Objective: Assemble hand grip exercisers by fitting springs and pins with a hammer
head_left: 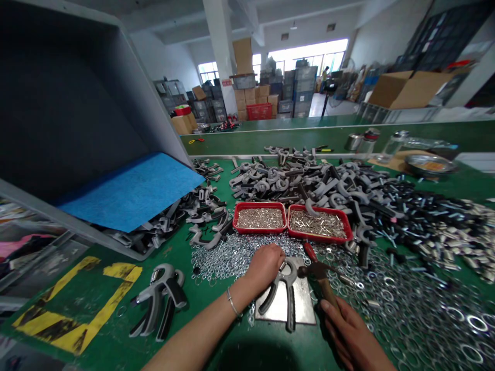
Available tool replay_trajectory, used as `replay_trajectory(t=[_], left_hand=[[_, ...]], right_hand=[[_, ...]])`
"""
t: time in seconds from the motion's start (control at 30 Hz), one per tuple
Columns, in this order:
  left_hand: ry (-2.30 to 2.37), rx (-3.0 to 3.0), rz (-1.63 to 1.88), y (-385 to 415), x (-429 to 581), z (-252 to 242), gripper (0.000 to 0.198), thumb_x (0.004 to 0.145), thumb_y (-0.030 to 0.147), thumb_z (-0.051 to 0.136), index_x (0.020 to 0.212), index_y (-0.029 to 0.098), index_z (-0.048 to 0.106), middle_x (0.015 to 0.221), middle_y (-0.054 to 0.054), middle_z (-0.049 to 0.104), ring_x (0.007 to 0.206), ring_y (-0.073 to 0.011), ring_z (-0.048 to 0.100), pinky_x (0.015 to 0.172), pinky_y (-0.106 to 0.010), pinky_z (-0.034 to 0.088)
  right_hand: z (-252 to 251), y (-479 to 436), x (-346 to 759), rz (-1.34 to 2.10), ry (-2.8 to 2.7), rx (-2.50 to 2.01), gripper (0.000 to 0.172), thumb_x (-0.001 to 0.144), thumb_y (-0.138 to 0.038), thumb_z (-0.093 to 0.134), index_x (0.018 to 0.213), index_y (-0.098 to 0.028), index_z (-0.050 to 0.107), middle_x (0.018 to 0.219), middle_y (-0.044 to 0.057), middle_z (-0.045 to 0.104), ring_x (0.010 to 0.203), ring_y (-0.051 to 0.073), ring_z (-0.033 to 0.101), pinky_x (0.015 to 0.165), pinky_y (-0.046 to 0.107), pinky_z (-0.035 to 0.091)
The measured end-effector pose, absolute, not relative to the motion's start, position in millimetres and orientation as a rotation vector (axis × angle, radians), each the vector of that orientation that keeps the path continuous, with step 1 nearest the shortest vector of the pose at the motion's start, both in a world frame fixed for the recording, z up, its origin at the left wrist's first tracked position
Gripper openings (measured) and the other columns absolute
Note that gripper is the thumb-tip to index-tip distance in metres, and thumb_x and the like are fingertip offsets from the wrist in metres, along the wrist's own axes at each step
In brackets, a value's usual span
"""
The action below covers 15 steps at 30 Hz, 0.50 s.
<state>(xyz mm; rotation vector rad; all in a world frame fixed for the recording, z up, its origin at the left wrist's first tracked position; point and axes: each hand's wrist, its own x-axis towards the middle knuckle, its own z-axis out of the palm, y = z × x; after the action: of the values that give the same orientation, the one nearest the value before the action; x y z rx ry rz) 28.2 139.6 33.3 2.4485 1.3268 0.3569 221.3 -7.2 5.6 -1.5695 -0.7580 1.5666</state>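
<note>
A grey and black hand grip strengthener (290, 299) lies on a square metal plate (268, 309), its two handles toward me. My left hand (266, 265) is closed, fingertips pinched at its head; any small part between them is hidden. In my right hand (344, 327) is the wooden handle of a hammer (325, 283), its head over the plate's right edge, beside the strengthener. Just beyond stands a red-handled tool (309, 251), partly hidden by the hammer. Two red trays hold small metal bits (260, 218) and short pins (317, 223).
Loose nuts (228, 257) and metal rings (390, 309) cover the bench around the plate. Grey strengthener parts (294, 180) are heaped behind the trays. Assembled strengtheners (160, 299) lie at left, near a large grey bin (131, 103). Black-headed bolts (410, 221) are piled at right.
</note>
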Motion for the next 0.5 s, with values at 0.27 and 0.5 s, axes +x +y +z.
replay_trajectory(t=[0.27, 0.5], left_hand=[[1.297, 2.574, 0.324, 140.2, 31.8, 30.9, 0.017, 0.095, 0.018, 0.050, 0.089, 0.018, 0.066, 0.089, -0.006, 0.068, 0.083, -0.0205, 0.064, 0.075, -0.030, 0.046], [1.132, 2.835, 0.237, 138.1, 37.3, 27.8, 0.018, 0.094, 0.010, 0.047, 0.090, 0.012, 0.064, 0.089, -0.012, 0.065, 0.087, -0.0257, 0.061, 0.082, -0.039, 0.044]], right_hand=[[-2.2, -8.4, 222.3, 1.559, -0.764, -1.560, 0.060, 0.070, -0.074, 0.065, 0.101, -0.023, 0.058, 0.045, -0.011, 0.039, 0.030, 0.006, 0.029, 0.029, 0.018, 0.022], [2.0, -10.2, 222.3, 1.526, -0.780, -1.551, 0.052, 0.074, -0.071, 0.064, 0.092, -0.022, 0.055, 0.043, -0.012, 0.038, 0.027, 0.005, 0.023, 0.027, 0.017, 0.021]])
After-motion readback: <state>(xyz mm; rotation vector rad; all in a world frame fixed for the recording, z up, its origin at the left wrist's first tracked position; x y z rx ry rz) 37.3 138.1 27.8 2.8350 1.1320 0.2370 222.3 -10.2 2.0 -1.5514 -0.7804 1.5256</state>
